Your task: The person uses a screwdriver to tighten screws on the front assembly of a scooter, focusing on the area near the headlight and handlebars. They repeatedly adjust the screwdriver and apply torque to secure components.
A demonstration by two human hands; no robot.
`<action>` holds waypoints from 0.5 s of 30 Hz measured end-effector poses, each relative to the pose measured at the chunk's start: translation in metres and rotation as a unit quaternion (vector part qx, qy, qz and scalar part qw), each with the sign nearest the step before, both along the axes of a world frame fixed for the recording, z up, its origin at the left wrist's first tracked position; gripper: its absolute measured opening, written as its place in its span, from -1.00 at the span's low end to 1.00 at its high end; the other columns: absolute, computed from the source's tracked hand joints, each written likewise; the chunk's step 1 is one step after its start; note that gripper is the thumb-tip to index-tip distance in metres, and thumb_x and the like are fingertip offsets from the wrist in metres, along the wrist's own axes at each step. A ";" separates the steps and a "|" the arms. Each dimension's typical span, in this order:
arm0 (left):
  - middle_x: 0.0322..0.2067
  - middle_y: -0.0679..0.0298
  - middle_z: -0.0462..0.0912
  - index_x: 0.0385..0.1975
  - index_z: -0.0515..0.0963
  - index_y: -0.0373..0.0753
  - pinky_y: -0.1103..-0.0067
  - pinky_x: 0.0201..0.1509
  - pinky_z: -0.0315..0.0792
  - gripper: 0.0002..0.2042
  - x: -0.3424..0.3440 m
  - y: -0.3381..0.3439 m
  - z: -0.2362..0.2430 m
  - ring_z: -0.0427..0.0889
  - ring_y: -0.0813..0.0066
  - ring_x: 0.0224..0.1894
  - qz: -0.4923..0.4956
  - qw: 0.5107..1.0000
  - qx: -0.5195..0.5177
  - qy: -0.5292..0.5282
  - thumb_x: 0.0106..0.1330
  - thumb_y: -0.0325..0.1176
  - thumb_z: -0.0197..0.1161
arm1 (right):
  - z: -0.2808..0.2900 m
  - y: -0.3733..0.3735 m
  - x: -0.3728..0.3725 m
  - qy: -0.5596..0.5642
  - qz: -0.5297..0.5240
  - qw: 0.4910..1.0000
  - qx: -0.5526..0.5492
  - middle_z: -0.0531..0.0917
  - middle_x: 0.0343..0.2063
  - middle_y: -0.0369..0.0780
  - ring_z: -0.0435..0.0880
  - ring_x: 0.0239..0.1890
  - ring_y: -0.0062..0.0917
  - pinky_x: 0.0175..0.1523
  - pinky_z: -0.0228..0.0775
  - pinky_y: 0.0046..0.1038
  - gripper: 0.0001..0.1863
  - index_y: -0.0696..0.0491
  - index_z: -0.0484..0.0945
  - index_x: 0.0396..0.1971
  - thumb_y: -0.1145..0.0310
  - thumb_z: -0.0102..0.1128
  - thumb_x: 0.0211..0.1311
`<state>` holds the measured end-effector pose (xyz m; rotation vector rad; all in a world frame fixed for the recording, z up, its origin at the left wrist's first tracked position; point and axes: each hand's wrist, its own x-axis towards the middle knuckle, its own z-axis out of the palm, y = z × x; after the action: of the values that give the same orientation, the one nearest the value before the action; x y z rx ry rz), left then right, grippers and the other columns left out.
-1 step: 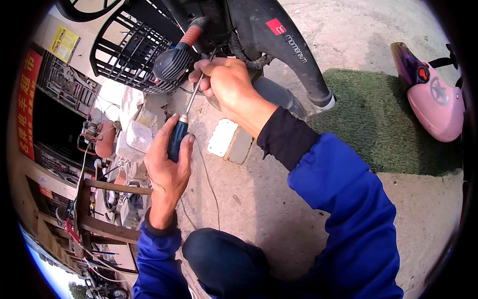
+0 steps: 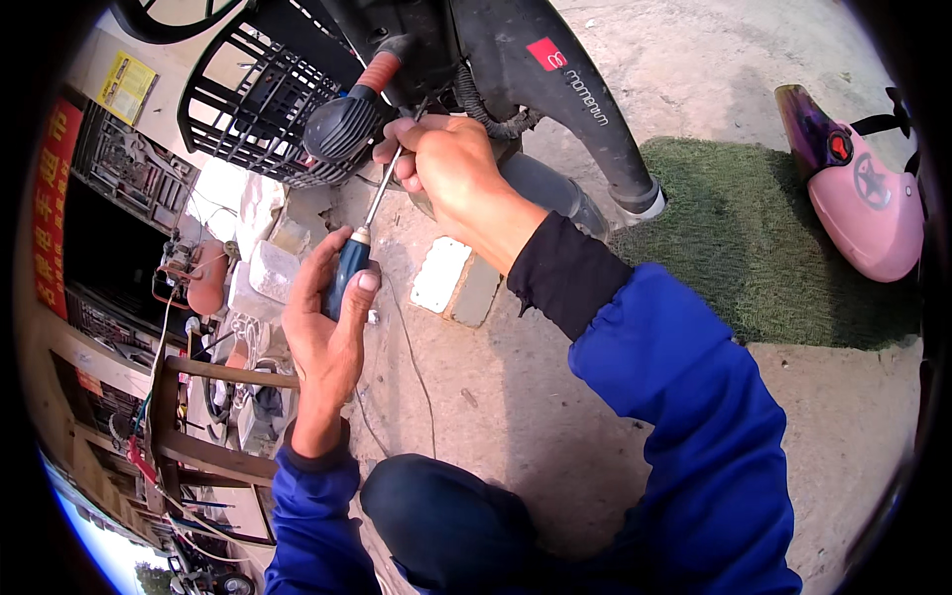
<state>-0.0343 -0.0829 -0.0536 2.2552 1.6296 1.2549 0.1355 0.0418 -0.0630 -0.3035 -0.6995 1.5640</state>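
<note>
My left hand (image 2: 327, 307) is closed around the blue handle of a screwdriver (image 2: 352, 260), whose steel shaft points up to the front of a dark scooter (image 2: 496, 50). My right hand (image 2: 446, 164) has its fingers curled at the upper part of that shaft, close under the scooter's body; the tip is hard to make out. Beside my fingers are a black ribbed housing (image 2: 337, 129) with a red-orange sleeve (image 2: 377, 74) and a black corrugated tube (image 2: 471, 99). The black wire basket (image 2: 228, 94) sits just left of them.
Below the scooter lie a pale block (image 2: 456, 283) and a thin wire. A green mat (image 2: 744, 238) with a pink shell part (image 2: 863, 218) is at the right. At the left are a compressor (image 2: 203, 278), a wooden frame (image 2: 223, 372) and clutter. My knee is at the bottom.
My left hand has shifted slightly left with the screwdriver handle, its thumb now higher over the handle. My right hand stays in nearly the same place.
</note>
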 end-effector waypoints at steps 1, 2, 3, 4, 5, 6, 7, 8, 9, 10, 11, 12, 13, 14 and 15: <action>-0.17 0.04 0.67 0.28 0.39 -0.41 0.72 -0.61 0.37 -0.50 0.007 -0.008 0.011 0.52 0.57 -0.59 -0.094 0.946 -0.141 -0.276 0.50 -0.21 0.24 | 0.001 -0.001 -0.002 0.004 0.007 1.000 -0.004 0.71 -0.41 -0.21 0.39 -0.55 -0.71 -0.44 0.27 -0.59 -0.74 0.22 0.62 -0.32 0.42 0.01 0.52; -0.25 0.08 0.64 0.29 0.34 -0.42 0.78 -0.73 0.16 -0.48 0.000 -0.009 0.014 0.33 0.70 -0.68 -0.162 0.856 -0.238 -0.430 0.55 -0.12 0.14 | 0.001 -0.002 -0.003 0.001 0.005 1.000 -0.006 0.71 -0.41 -0.21 0.39 -0.55 -0.71 -0.43 0.27 -0.59 -0.75 0.22 0.62 -0.32 0.42 0.01 0.53; -0.26 0.11 0.63 0.28 0.35 -0.41 0.78 -0.73 0.17 -0.50 -0.009 -0.004 0.014 0.33 0.71 -0.68 -0.186 0.777 -0.318 -0.510 0.56 -0.12 0.12 | 0.001 -0.002 -0.004 -0.003 0.002 1.000 -0.008 0.71 -0.41 -0.21 0.40 -0.55 -0.71 -0.43 0.28 -0.59 -0.75 0.22 0.62 -0.32 0.42 0.01 0.53; -0.27 0.13 0.62 0.27 0.36 -0.40 0.78 -0.74 0.17 -0.51 -0.013 0.001 0.014 0.32 0.71 -0.69 -0.207 0.683 -0.390 -0.582 0.57 -0.12 0.10 | 0.000 -0.002 -0.006 -0.008 0.000 1.000 -0.009 0.71 -0.41 -0.22 0.40 -0.55 -0.72 -0.43 0.28 -0.59 -0.75 0.21 0.63 -0.31 0.42 0.01 0.53; -0.29 0.16 0.65 0.24 0.41 -0.40 0.78 -0.69 0.16 -0.58 -0.013 0.005 0.012 0.32 0.72 -0.69 -0.189 0.740 -0.370 -0.529 0.56 -0.22 0.15 | -0.002 -0.001 -0.003 -0.007 0.000 1.000 0.003 0.71 -0.41 -0.22 0.40 -0.55 -0.72 -0.43 0.28 -0.59 -0.75 0.21 0.63 -0.30 0.41 0.02 0.53; -0.30 0.18 0.65 0.22 0.43 -0.40 0.77 -0.66 0.19 -0.59 -0.009 0.005 0.009 0.36 0.69 -0.67 -0.141 0.845 -0.304 -0.416 0.54 -0.25 0.18 | -0.003 -0.001 -0.003 -0.004 0.000 1.000 0.004 0.71 -0.40 -0.22 0.41 -0.55 -0.72 -0.43 0.28 -0.59 -0.75 0.21 0.63 -0.30 0.41 0.02 0.53; -0.32 0.20 0.66 0.20 0.45 -0.40 0.76 -0.62 0.22 -0.61 -0.005 0.006 0.004 0.41 0.66 -0.65 -0.090 0.924 -0.229 -0.291 0.51 -0.28 0.21 | -0.005 -0.001 -0.003 -0.002 0.000 1.000 0.004 0.71 -0.40 -0.22 0.41 -0.55 -0.73 -0.43 0.28 -0.59 -0.75 0.21 0.63 -0.30 0.40 0.03 0.53; -0.33 0.22 0.67 0.18 0.47 -0.40 0.75 -0.59 0.25 -0.62 -0.005 0.003 0.003 0.45 0.63 -0.63 -0.028 0.977 -0.146 -0.155 0.49 -0.31 0.25 | -0.004 -0.003 -0.007 0.005 0.007 1.000 0.004 0.72 -0.39 -0.22 0.41 -0.54 -0.73 -0.43 0.28 -0.59 -0.75 0.21 0.63 -0.30 0.40 0.03 0.53; -0.37 0.19 0.69 0.15 0.51 -0.38 0.63 -0.49 0.40 -0.63 -0.018 0.013 -0.013 0.62 0.45 -0.53 -0.007 0.997 0.055 0.048 0.40 -0.41 0.34 | -0.004 -0.004 -0.008 0.000 0.008 1.000 0.004 0.72 -0.39 -0.22 0.41 -0.54 -0.73 -0.43 0.27 -0.59 -0.75 0.21 0.63 -0.29 0.40 0.03 0.53; -0.36 0.12 0.69 0.16 0.51 -0.36 0.53 -0.37 0.52 -0.58 -0.007 0.013 -0.008 0.70 0.31 -0.44 0.012 0.959 0.173 0.227 0.35 -0.40 0.38 | -0.005 -0.002 -0.005 -0.007 0.004 1.000 0.004 0.72 -0.38 -0.22 0.42 -0.54 -0.73 -0.44 0.27 -0.59 -0.76 0.21 0.63 -0.28 0.40 0.03 0.53; -0.35 0.08 0.68 0.17 0.51 -0.36 0.50 -0.34 0.53 -0.58 -0.005 0.014 -0.010 0.71 0.28 -0.44 0.031 0.939 0.199 0.278 0.34 -0.41 0.38 | -0.005 0.001 -0.003 -0.015 -0.001 1.000 0.005 0.72 -0.38 -0.22 0.42 -0.54 -0.73 -0.44 0.27 -0.60 -0.76 0.21 0.63 -0.28 0.40 0.04 0.53; -0.34 0.04 0.67 0.17 0.52 -0.35 0.48 -0.31 0.55 -0.58 -0.005 0.015 -0.012 0.72 0.26 -0.43 0.051 0.916 0.224 0.328 0.32 -0.42 0.38 | -0.005 0.002 -0.004 -0.009 -0.004 1.000 0.002 0.72 -0.40 -0.22 0.42 -0.56 -0.73 -0.44 0.27 -0.58 -0.77 0.20 0.62 -0.31 0.41 0.05 0.51; -0.33 0.10 0.68 0.19 0.50 -0.35 0.49 -0.40 0.51 -0.58 -0.007 0.015 -0.013 0.66 0.36 -0.49 0.046 0.911 0.226 0.341 0.36 -0.41 0.36 | -0.005 0.003 -0.003 -0.004 -0.007 1.000 -0.001 0.72 -0.42 -0.22 0.43 -0.57 -0.72 -0.44 0.27 -0.57 -0.78 0.19 0.60 -0.34 0.41 0.06 0.49; -0.32 0.12 0.67 0.20 0.48 -0.34 0.52 -0.47 0.46 -0.58 -0.006 0.013 -0.014 0.62 0.42 -0.52 0.029 0.967 0.138 0.211 0.39 -0.38 0.34 | -0.006 0.003 -0.002 0.000 -0.010 1.000 -0.005 0.72 -0.44 -0.22 0.44 -0.59 -0.71 -0.44 0.28 -0.56 -0.78 0.18 0.59 -0.38 0.42 0.07 0.47; -0.32 0.15 0.67 0.22 0.47 -0.33 0.55 -0.54 0.41 -0.58 -0.003 0.008 -0.012 0.58 0.48 -0.55 0.011 0.996 0.045 0.075 0.42 -0.36 0.32 | -0.006 0.003 -0.003 0.003 -0.007 1.000 -0.007 0.72 -0.42 -0.22 0.43 -0.57 -0.73 -0.44 0.27 -0.58 -0.79 0.18 0.60 -0.33 0.42 0.06 0.49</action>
<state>-0.0375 -0.0751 -0.0661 2.4473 1.6814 1.2147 0.1322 0.0445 -0.0691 -0.3122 -0.6803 1.5572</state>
